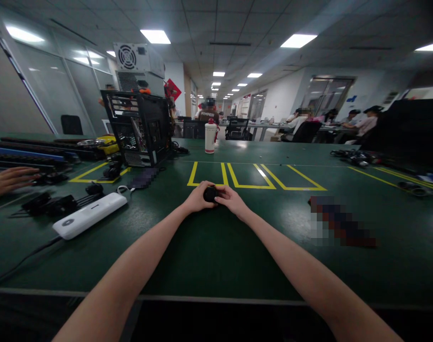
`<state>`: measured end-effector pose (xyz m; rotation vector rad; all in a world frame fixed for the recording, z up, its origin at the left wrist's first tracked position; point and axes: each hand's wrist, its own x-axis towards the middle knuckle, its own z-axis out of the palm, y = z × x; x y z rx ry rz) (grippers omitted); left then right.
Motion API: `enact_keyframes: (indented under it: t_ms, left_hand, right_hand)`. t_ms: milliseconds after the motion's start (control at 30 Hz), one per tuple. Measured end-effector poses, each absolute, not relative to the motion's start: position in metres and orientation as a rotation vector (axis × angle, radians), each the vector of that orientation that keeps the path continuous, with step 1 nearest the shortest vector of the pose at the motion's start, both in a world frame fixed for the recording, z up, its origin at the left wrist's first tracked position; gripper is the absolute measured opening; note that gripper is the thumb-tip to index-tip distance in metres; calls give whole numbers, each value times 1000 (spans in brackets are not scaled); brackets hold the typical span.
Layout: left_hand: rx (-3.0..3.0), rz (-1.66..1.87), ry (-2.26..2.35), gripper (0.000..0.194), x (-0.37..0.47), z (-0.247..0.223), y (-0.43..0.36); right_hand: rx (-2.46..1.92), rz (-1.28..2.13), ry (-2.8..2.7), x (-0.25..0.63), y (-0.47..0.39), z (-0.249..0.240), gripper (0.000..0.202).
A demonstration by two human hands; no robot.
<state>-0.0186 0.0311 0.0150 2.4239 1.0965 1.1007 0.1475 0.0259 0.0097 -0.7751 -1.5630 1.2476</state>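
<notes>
A small black round object [209, 194] is held between my two hands, just in front of the yellow tape marks. Its exact kind cannot be made out. My left hand [197, 198] wraps round its left side and top. From the right, my right hand [232, 199] closes on it with thumb and fingers. Both hands rest low over the green table [216, 251], and the fingers hide part of the object.
An opened computer case [141, 126] stands at the back left, near a white bottle [209, 137]. A white power strip [91, 216] and black adapters [50, 204] lie left, beside another person's hand [13, 181]. Yellow tape [252, 186] outlines rectangles. A pixelated item [341, 221] lies right.
</notes>
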Motion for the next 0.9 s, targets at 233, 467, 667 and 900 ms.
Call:
enact_keyframes:
  t_ms: [233, 467, 667, 900]
  left_hand:
    - [2434, 1098, 1093, 60, -19, 15, 32]
    - [2414, 1113, 1088, 59, -20, 13, 34]
    - [2413, 1102, 1109, 59, -19, 14, 33]
    - [2402, 1093, 1100, 60, -19, 14, 34]
  right_hand:
    - [-865, 1071, -1559, 142, 25, 10, 23]
    - [-871, 1157, -1595, 145, 32, 2, 32]
    - [-749, 1236, -1577, 146, 23, 5, 33]
    - [-869, 1015, -1621, 142, 29, 3, 25]
